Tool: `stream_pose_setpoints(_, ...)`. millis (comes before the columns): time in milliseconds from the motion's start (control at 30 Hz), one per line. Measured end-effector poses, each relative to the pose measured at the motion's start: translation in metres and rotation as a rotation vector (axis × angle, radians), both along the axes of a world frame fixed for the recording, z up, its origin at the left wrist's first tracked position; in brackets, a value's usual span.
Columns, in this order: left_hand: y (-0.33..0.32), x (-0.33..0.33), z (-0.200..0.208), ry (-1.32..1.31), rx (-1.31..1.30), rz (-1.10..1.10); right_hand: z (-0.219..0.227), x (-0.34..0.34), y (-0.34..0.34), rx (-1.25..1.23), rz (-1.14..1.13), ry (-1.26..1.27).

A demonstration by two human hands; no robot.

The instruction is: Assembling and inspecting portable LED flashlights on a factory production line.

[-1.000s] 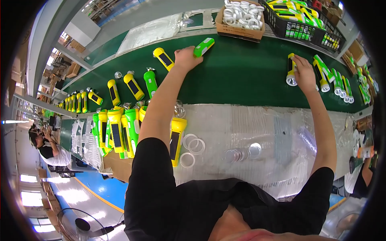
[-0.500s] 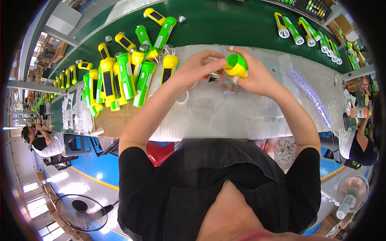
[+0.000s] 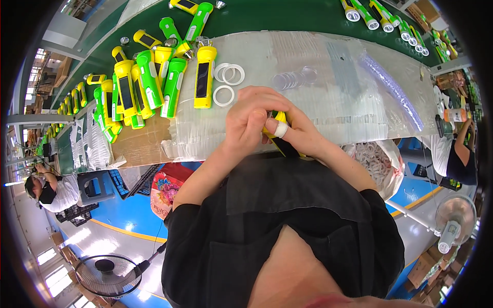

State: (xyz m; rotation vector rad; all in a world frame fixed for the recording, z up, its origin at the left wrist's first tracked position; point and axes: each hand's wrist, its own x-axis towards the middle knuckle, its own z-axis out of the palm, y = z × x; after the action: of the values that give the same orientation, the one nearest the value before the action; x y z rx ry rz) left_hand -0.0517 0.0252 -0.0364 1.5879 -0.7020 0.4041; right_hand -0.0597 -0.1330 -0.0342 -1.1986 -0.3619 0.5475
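Close to my apron, both hands are closed together around a yellow flashlight (image 3: 280, 117). Only bits of its yellow and dark body show; its head end is hidden by my fingers. My left hand (image 3: 245, 120) wraps over that covered end. My right hand (image 3: 300, 128), with white tape around the thumb, grips the flashlight from the other side. To the left of my hands lie several white rings (image 3: 224, 96) and a yellow flashlight with a dark panel (image 3: 204, 78). Beyond my hands, a short row of clear round lenses (image 3: 295, 78) rests on the plastic-covered surface.
Green and yellow flashlights (image 3: 149, 77) are piled at the left, with more lined up (image 3: 370, 18) at the far right. A long bluish clear strip (image 3: 393, 92) lies on the worktable (image 3: 334, 110). A bag of white rings (image 3: 377, 164) stands below the edge.
My hands have drawn back toward my body and closed together around the flashlight, whose open green-lined end showed before. The shiny reflector cup by my left fingers is out of sight.
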Motion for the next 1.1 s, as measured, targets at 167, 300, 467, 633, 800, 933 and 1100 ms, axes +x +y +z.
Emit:
stream_pose_setpoints(167,-0.018,0.011,-0.004,-0.041,0.08,-0.035,-0.015,-0.002,-0.01,0.057,-0.118,0.024)
stream_pose_setpoints(300,-0.016,0.043,-0.026,0.206,0.268,0.182,-0.01,0.004,-0.035,0.117,-0.304,0.125)
stream_pose_setpoints(467,-0.009,0.064,-0.062,-0.001,0.757,0.362,-0.009,0.003,-0.049,0.038,-0.324,0.129)
stream_pose_setpoints(633,-0.001,0.065,-0.06,0.087,0.616,0.28,-0.014,0.002,-0.049,0.031,-0.317,0.117)
stream_pose_setpoints(800,-0.007,0.035,-0.022,0.199,0.341,0.153,-0.013,0.006,-0.044,0.027,-0.251,0.106)
stream_pose_setpoints(933,-0.01,0.007,-0.001,0.123,0.343,0.02,-0.007,0.005,-0.031,0.096,-0.166,0.045)
stream_pose_setpoints(1100,-0.002,0.003,-0.004,-0.096,0.362,-0.019,-0.007,0.002,-0.026,0.045,-0.042,0.023)
